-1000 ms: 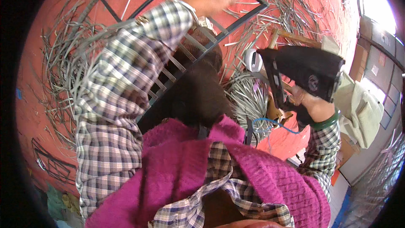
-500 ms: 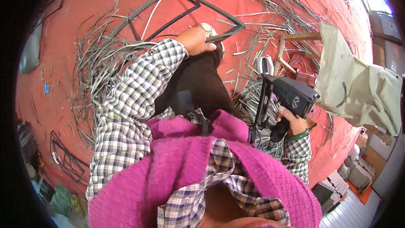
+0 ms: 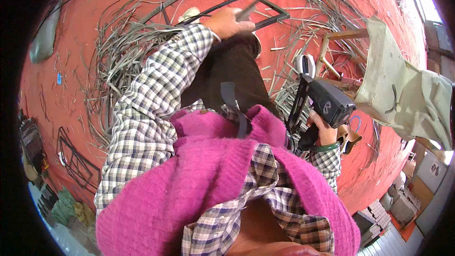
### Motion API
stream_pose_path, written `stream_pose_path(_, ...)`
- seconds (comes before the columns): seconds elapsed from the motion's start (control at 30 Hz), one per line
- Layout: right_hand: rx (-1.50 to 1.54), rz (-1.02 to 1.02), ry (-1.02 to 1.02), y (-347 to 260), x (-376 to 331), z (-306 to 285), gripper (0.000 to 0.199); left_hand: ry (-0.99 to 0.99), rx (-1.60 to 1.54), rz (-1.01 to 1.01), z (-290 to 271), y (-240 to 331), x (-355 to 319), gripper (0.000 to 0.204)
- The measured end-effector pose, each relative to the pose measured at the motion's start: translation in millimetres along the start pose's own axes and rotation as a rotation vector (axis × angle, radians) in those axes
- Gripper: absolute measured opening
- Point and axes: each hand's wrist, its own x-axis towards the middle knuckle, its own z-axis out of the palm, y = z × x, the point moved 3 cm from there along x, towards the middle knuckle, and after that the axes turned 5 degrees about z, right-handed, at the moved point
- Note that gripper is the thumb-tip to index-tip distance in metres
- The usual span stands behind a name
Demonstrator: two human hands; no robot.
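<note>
Clamped in your right hand, the black staple gun sits beside your right knee. Your left hand pinches a thin grey cane strip over the dark rectangular metal frame on the red floor.

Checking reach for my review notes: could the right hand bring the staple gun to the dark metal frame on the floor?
Probably yes. The right hand grips the staple gun beside the knee, the left hand already rests on the frame, and nothing blocks the way.
</note>
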Motion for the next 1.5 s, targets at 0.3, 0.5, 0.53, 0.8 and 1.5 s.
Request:
stream_pose_path(0.3, -0.135, -0.036, 0.023, -36, -1, 5, 0.016, -0.21, -0.804, -0.152, 13, 8, -4, 0.033)
stream_pose_path(0.5, -0.237, 0.023, -0.027, -70, 11, 14, 0.023, -0.225, -0.92, -0.151, 14, 29, -2, 0.029)
stream_pose_path(0.53, -0.236, 0.009, -0.032, -76, 13, 17, 0.024, -0.194, -0.981, -0.129, 14, 31, -2, 0.025)
stream_pose_path(0.8, -0.395, -0.075, -0.072, -100, 23, 18, 0.03, -0.202, -0.976, -0.208, 19, 37, 0, 0.024)
stream_pose_path(1.5, -0.754, -0.383, -0.113, -75, 33, 29, 0.028, -0.415, -0.491, -0.184, 22, 34, -1, 0.026)
